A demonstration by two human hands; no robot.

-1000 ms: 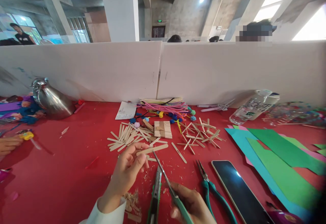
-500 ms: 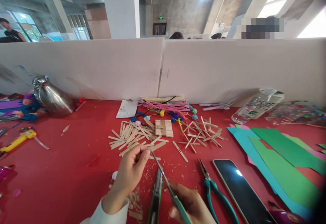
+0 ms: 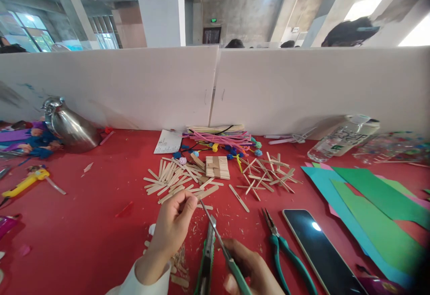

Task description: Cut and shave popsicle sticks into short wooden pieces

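Observation:
In the head view, my left hand (image 3: 178, 219) pinches a flat wooden craft stick (image 3: 208, 192) between thumb and fingers, its free end pointing right. My right hand (image 3: 250, 268) is closed around the green handle of a slim metal tool (image 3: 217, 232), whose exact kind I cannot make out. The tool's tip meets the stick by my left thumb. A utility knife (image 3: 207, 257) lies between my hands, beside the tool. Wood shavings (image 3: 179, 261) are scattered beneath and to the right of my left wrist.
Loose craft sticks (image 3: 171, 178), a small stick panel (image 3: 217, 168) and stick frames (image 3: 267, 178) lie ahead. Pliers (image 3: 275, 241), a phone (image 3: 319, 250) and coloured paper (image 3: 372, 214) are right. A metal jug (image 3: 72, 127) and glue gun (image 3: 25, 183) stand left; a white partition (image 3: 134, 91) rises behind.
Both hands, the stick and the tool keep almost the same position. The whole view has shifted slightly. At the far left, the person beyond the partition has dropped mostly out of sight.

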